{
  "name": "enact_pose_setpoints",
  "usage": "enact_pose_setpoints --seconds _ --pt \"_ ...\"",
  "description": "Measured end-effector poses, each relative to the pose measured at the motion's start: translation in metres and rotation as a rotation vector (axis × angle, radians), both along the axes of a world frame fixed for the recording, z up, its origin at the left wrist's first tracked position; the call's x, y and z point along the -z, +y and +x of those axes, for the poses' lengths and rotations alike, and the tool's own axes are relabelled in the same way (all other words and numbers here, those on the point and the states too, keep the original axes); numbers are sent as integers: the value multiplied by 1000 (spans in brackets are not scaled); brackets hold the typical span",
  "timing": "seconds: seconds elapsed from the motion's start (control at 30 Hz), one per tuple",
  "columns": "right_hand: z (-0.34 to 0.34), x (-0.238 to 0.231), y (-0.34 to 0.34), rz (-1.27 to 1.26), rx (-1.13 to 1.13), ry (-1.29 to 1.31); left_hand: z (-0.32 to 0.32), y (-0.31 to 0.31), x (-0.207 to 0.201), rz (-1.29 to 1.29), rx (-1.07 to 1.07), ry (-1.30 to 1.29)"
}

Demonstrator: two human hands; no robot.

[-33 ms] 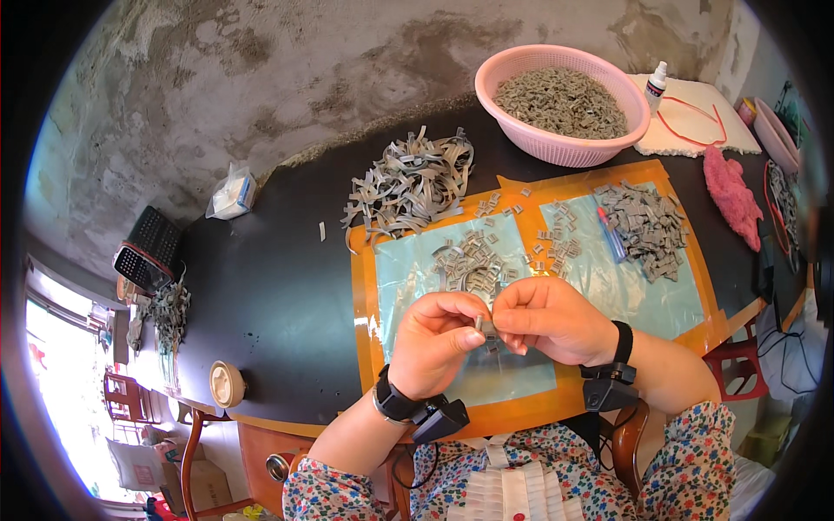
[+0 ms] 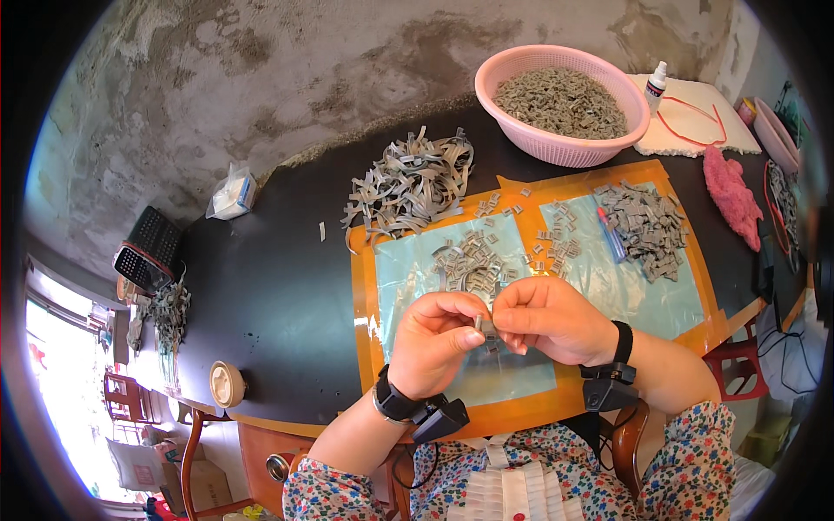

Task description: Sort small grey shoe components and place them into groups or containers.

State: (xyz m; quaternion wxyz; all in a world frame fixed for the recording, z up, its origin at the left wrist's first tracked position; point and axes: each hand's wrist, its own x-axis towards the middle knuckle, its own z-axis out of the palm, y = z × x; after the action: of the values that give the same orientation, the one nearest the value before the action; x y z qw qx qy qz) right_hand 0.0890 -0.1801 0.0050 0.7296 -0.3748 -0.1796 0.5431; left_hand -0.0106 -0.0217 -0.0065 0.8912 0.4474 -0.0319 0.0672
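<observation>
My left hand (image 2: 439,343) pinches a small grey buckle-like piece (image 2: 487,329) between thumb and fingers, over the near part of the blue sheet. Right beside it, my right hand (image 2: 552,321) has its thumb and fingertips pressed together at the same piece; whether it also grips a strap end is hidden by the fingers. Just beyond my hands lies a loose heap of similar small grey pieces (image 2: 473,260). Farther back is a tangled pile of grey straps (image 2: 413,182). A denser pile of grey pieces (image 2: 643,227) lies to the right, with a red-and-blue pen (image 2: 611,234) at its left side.
A pink basket (image 2: 638,139) full of small grey pieces stands at the back right. Beside it, a white bottle (image 2: 656,85) stands by a white foam board (image 2: 695,130). A pink cloth (image 2: 732,198) lies far right. A round beige container (image 2: 228,384) sits at the table's left edge.
</observation>
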Motion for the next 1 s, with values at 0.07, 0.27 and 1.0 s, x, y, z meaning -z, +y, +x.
enact_pose_setpoints --seconds 0.07,0.27,1.0 --pt "0 0 0 -8 3 -6 0 0 1 17 -14 -5" --pt "1 -1 0 -48 27 -22 -1 0 -1 102 -82 4" --pt "-1 -3 1 3 31 34 1 0 11 -110 11 41"
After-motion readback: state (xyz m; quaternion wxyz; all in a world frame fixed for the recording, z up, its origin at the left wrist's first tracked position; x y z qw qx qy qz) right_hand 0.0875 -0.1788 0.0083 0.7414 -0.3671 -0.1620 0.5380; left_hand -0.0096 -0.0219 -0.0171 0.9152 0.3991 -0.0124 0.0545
